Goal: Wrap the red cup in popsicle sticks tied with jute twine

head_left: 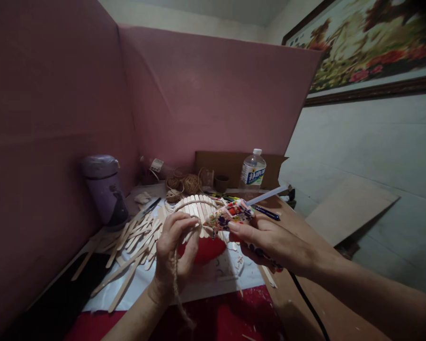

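I seem to be gluing, needing steady aim next: my left hand (pixel 168 241) pinches beige twisted-fibre cord (pixel 175 274), a rounded pale wooden-stick panel (pixel 196 210) just beyond, my right hand (pixel 266 237) wrapped around a floral pistol-shaped glue gun (pixel 223 219).

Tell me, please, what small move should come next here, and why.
Perhaps dab a little glue on the row of wooden sticks beside the twine: the right hand holds the floral glue gun, pointing towards the left hand, which pinches the twine, and part of the twine curves across the row.
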Demonstrator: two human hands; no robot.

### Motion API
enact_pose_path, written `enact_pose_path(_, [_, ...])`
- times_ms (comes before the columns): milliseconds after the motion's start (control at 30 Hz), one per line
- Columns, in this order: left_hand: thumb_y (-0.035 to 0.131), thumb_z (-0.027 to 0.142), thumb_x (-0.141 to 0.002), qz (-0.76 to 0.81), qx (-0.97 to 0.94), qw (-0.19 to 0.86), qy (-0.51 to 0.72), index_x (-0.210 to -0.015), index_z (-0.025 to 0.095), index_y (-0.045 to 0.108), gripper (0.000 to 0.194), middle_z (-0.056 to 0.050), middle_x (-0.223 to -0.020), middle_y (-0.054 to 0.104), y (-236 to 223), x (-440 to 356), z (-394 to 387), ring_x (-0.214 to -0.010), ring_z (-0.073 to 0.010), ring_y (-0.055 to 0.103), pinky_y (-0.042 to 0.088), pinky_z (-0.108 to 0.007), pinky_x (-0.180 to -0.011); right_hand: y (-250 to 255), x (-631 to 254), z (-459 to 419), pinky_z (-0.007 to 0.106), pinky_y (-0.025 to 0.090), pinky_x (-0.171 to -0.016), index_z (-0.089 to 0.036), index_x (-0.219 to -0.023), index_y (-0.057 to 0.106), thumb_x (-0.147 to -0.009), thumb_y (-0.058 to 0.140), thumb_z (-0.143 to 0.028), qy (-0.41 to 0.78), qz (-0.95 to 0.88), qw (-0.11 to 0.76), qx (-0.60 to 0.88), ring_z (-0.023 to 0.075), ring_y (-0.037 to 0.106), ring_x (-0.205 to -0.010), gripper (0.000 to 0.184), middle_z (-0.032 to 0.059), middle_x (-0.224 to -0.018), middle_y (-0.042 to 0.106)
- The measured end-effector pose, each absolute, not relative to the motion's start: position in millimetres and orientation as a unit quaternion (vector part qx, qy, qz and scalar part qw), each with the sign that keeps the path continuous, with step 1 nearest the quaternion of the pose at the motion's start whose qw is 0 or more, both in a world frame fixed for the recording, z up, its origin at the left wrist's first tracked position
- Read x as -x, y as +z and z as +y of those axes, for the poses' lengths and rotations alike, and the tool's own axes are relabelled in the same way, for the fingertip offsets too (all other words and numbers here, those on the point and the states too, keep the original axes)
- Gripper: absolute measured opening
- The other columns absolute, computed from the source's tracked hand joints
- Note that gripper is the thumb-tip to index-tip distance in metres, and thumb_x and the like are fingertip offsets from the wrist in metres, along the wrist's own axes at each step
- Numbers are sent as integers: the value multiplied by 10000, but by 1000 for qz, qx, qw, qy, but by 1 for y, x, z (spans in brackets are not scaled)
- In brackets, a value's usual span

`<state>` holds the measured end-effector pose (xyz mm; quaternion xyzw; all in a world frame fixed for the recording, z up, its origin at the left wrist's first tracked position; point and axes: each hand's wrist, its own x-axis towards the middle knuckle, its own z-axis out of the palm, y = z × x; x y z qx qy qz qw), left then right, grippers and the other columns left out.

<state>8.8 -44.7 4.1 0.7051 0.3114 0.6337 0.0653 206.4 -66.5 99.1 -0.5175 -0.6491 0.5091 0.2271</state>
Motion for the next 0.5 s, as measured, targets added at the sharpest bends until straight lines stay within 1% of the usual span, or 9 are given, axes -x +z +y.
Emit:
enact_pose_path(200, [570, 84, -855, 312, -703, 69, 635, -1021, 199, 622, 209, -67, -1034, 570, 2, -8, -44, -990, -192, 596, 523, -347, -864, 98, -206, -65, 198, 215, -356, -210, -676, 424, -880, 492, -579, 512, -645, 228, 519, 61, 297, -364, 428, -79, -448, 383])
enact_pose_path(333, [574, 84, -852, 315, -701, 72, 635, -1020, 201, 623, 210, -68, -1043, 570, 0, -8, -43, -988, -199, 606, 522, -368, -878, 100, -205, -66, 194, 205, -353, -209, -700, 427, -872, 514, -575, 515, -644, 240, 513, 55, 283, -357, 413, -93, -445, 355])
enact_pose_path(500, [570, 82, -854, 313, -705, 54, 634, -1005, 203, 620, 199, -61, -1016, 576, 2, -8, -43, -966, -194, 604, 522, -363, -854, 98, -208, -64, 197, 196, -348, -208, -679, 424, -894, 473, -564, 511, -651, 225, 514, 57, 277, -352, 418, -88, -434, 356])
